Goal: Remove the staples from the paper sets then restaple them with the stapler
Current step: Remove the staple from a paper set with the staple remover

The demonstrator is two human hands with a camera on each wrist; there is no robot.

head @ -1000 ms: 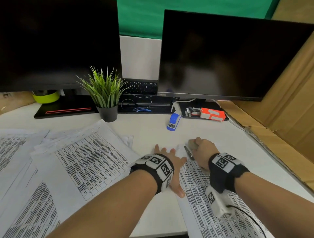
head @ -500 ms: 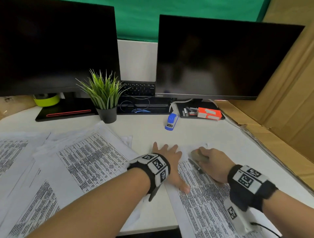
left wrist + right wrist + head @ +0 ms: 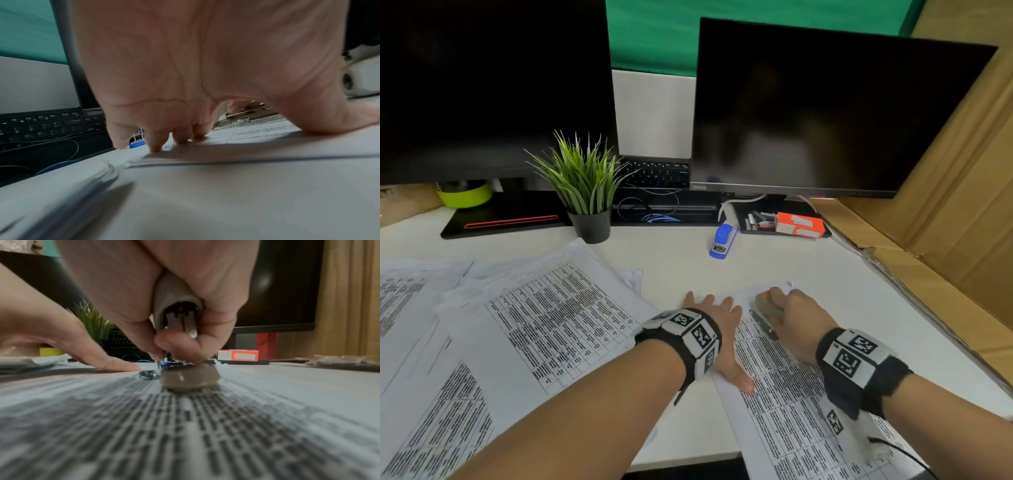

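A printed paper set (image 3: 791,394) lies on the white desk in front of me. My left hand (image 3: 719,325) rests flat on its left edge, fingers spread and straight; the left wrist view shows the fingertips (image 3: 156,146) pressing on the sheet (image 3: 267,134). My right hand (image 3: 796,318) grips a grey stapler (image 3: 768,310) set on the paper's top left corner. In the right wrist view the right hand (image 3: 185,272) has fingers and thumb curled round the stapler (image 3: 189,378), whose base sits on the paper (image 3: 185,426). The corner under it is hidden.
A blue stapler (image 3: 722,240) and an orange staple box (image 3: 799,224) sit at the back under the right monitor. A potted plant (image 3: 585,192) stands left of them. More printed sheets (image 3: 544,318) cover the desk's left side. Cardboard (image 3: 945,222) lines the right edge.
My right hand and the grey stapler have drawn slightly toward me at the paper's corner. The left hand stays flat on the paper's edge.
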